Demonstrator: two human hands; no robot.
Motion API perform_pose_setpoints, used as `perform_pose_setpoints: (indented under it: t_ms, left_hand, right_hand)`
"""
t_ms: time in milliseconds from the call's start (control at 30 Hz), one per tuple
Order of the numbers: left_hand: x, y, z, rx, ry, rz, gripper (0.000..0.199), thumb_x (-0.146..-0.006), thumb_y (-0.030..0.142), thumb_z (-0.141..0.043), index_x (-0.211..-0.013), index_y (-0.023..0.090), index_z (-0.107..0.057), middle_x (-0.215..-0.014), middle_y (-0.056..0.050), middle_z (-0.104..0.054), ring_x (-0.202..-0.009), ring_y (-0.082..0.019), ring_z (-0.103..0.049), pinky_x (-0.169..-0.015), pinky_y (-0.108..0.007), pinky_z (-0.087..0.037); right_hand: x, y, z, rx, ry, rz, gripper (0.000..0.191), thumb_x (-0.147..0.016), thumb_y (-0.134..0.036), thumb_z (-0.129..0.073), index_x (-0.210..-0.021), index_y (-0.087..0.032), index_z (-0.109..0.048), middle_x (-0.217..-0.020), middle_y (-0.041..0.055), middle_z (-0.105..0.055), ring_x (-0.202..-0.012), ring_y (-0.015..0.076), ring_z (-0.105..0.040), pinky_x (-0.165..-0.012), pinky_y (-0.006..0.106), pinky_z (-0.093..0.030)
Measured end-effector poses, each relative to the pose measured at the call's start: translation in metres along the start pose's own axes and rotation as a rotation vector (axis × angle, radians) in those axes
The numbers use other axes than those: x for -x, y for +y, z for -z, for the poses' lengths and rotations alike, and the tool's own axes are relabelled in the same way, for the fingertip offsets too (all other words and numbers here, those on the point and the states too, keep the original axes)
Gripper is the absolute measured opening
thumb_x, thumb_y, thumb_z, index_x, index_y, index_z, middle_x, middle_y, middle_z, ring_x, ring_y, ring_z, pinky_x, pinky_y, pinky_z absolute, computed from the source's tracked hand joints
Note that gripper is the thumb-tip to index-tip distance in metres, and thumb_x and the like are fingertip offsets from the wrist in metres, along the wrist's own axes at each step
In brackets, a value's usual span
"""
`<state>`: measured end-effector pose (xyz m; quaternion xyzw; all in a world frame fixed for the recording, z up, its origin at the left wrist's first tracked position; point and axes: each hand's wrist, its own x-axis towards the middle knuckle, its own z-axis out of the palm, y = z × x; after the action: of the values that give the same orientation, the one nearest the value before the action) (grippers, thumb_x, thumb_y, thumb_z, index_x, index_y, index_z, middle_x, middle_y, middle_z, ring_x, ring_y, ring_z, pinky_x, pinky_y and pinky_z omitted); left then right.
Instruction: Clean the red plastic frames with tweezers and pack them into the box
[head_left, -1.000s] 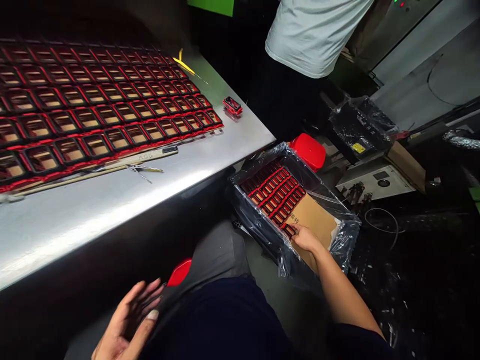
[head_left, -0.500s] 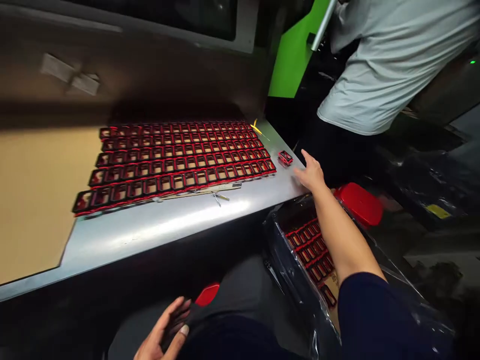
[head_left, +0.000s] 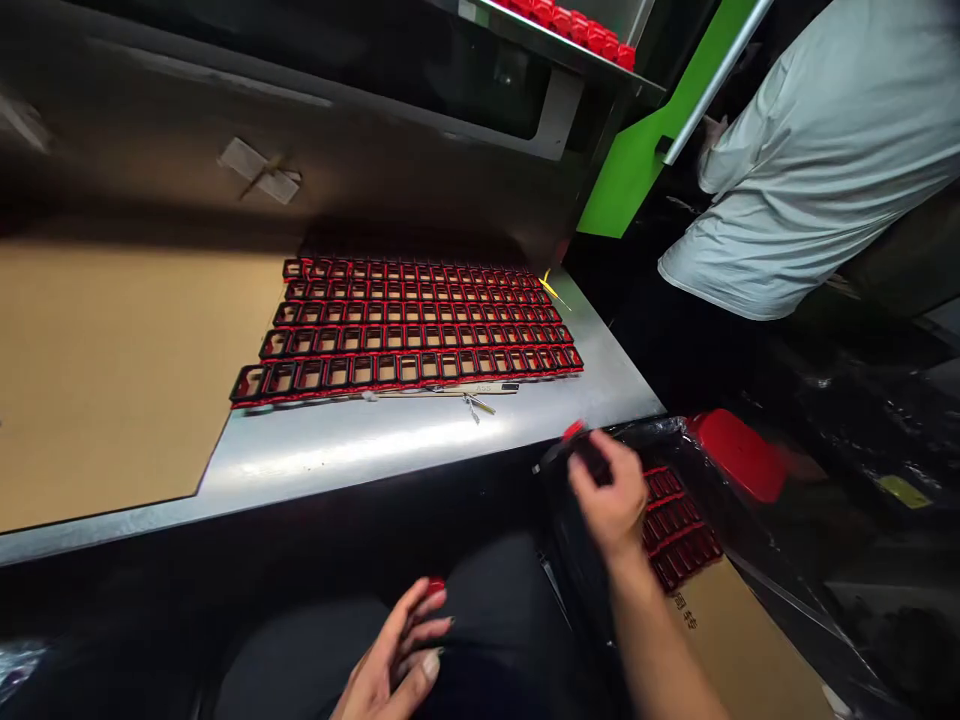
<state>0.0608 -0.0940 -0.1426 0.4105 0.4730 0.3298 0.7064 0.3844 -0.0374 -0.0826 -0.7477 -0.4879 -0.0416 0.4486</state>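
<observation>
The right hand (head_left: 611, 500) is pinching a red-and-black piece (head_left: 574, 431) between thumb and fingers, right of the frame's centre; blur is hiding its exact shape. The piece is hanging in the air near the front edge of the worktop (head_left: 300, 450), just beside a plastic-lined box (head_left: 660, 430). The left hand (head_left: 397, 650) is hovering at the bottom centre, palm turned inward, its fingers spread loosely and curling a little. A red object (head_left: 436, 585) is showing just behind its fingertips.

Five rows of red-and-black frames (head_left: 409, 326) are covering the middle of the worktop, while a cardboard sheet (head_left: 127, 350) is lying at the left. A marked strip (head_left: 487, 388) and a metal tool (head_left: 478, 406) are resting along the front row, and a yellow tool (head_left: 553, 290) is lying by the far right corner.

In the lower right, the box is holding more frames on brown cardboard (head_left: 742, 630); a red container (head_left: 739, 455) is sitting beyond it. In the upper right, a person in a pale shirt (head_left: 810, 190) is standing beside a green panel (head_left: 630, 170).
</observation>
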Motion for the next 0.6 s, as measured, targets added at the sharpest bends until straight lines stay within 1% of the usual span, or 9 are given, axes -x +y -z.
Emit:
perform_pose_setpoints:
  t_ms: [67, 133, 167, 233, 300, 367, 433, 500, 600]
  left_hand:
    - [-0.007, 0.004, -0.013, 0.130, -0.067, 0.053, 0.087, -0.077, 0.069, -0.074, -0.147, 0.026, -0.046, -0.148, -0.018, -0.057, -0.122, -0.034, -0.066, -0.100, -0.044, -0.057]
    - [-0.012, 0.010, -0.022, 0.186, -0.070, 0.141, 0.091, -0.075, 0.067, -0.077, -0.148, 0.025, -0.044, -0.149, -0.017, -0.055, -0.126, -0.033, -0.063, -0.103, -0.043, -0.055]
    - [-0.013, 0.015, -0.024, 0.195, -0.047, 0.185, 0.090, -0.073, 0.066, -0.080, -0.145, 0.024, -0.047, -0.146, -0.016, -0.057, -0.126, -0.032, -0.063, -0.103, -0.040, -0.054]
    - [-0.011, 0.024, -0.023, 0.218, 0.008, 0.254, 0.078, -0.073, 0.062, -0.082, -0.133, 0.021, -0.056, -0.131, -0.012, -0.066, -0.118, -0.026, -0.065, -0.097, -0.032, -0.054]
    - [-0.005, 0.033, -0.018, 0.285, -0.028, 0.312, 0.069, -0.074, 0.057, -0.084, -0.126, 0.019, -0.059, -0.112, -0.008, -0.071, -0.094, -0.020, -0.069, -0.077, -0.028, -0.056]
    - [0.005, 0.038, -0.011, 0.364, -0.072, 0.361, 0.065, -0.074, 0.051, -0.086, -0.124, 0.020, -0.059, -0.098, -0.004, -0.072, -0.076, -0.016, -0.067, -0.066, -0.026, -0.053]
    - [0.016, 0.040, -0.005, 0.413, -0.115, 0.369, 0.063, -0.075, 0.047, -0.087, -0.124, 0.020, -0.059, -0.093, -0.004, -0.073, -0.076, -0.016, -0.068, -0.071, -0.027, -0.052]
    - [0.025, 0.040, 0.001, 0.423, -0.164, 0.331, 0.062, -0.078, 0.047, -0.085, -0.127, 0.019, -0.059, -0.095, -0.007, -0.075, -0.085, -0.019, -0.071, -0.079, -0.029, -0.053]
    - [0.033, 0.039, 0.011, 0.436, -0.207, 0.284, 0.059, -0.083, 0.045, -0.079, -0.132, 0.021, -0.057, -0.105, -0.009, -0.074, -0.090, -0.021, -0.072, -0.078, -0.031, -0.054]
  right_hand:
    - [0.084, -0.019, -0.012, -0.191, -0.190, 0.223, 0.058, -0.083, -0.028, -0.075, -0.137, -0.043, -0.061, -0.121, 0.0069, -0.071, -0.116, 0.0358, -0.064, -0.111, 0.063, -0.045]
    - [0.150, -0.037, -0.026, -0.249, -0.459, 0.311, 0.077, -0.081, -0.023, -0.074, -0.149, -0.048, -0.047, -0.126, 0.0079, -0.068, -0.118, 0.0391, -0.063, -0.110, 0.071, -0.044]
    - [0.174, -0.046, -0.031, -0.267, -0.522, 0.293, 0.082, -0.082, -0.022, -0.072, -0.153, -0.047, -0.040, -0.130, 0.0092, -0.065, -0.120, 0.0400, -0.061, -0.110, 0.073, -0.042]
    - [0.200, -0.062, -0.031, -0.330, -0.567, 0.246, 0.089, -0.080, -0.024, -0.074, -0.156, -0.045, -0.034, -0.135, 0.0114, -0.061, -0.125, 0.0420, -0.058, -0.109, 0.076, -0.041]
    - [0.200, -0.072, -0.022, -0.437, -0.616, 0.187, 0.091, -0.077, -0.028, -0.079, -0.155, -0.043, -0.035, -0.135, 0.0118, -0.060, -0.130, 0.0416, -0.055, -0.110, 0.073, -0.042]
    - [0.186, -0.075, -0.013, -0.546, -0.736, 0.093, 0.091, -0.077, -0.029, -0.082, -0.154, -0.041, -0.037, -0.140, 0.0113, -0.059, -0.137, 0.0394, -0.050, -0.113, 0.069, -0.041]
    - [0.170, -0.076, -0.011, -0.643, -0.893, 0.022, 0.091, -0.075, -0.033, -0.086, -0.153, -0.039, -0.040, -0.153, 0.0109, -0.050, -0.147, 0.0394, -0.038, -0.118, 0.068, -0.034]
    - [0.160, -0.076, -0.016, -0.758, -1.060, -0.032, 0.087, -0.072, -0.038, -0.090, -0.149, -0.038, -0.048, -0.159, 0.0088, -0.044, -0.152, 0.0384, -0.031, -0.122, 0.066, -0.027]
    - [0.157, -0.082, -0.022, -0.919, -1.175, -0.134, 0.079, -0.070, -0.042, -0.092, -0.140, -0.036, -0.057, -0.157, 0.0070, -0.048, -0.153, 0.0359, -0.031, -0.125, 0.063, -0.024]
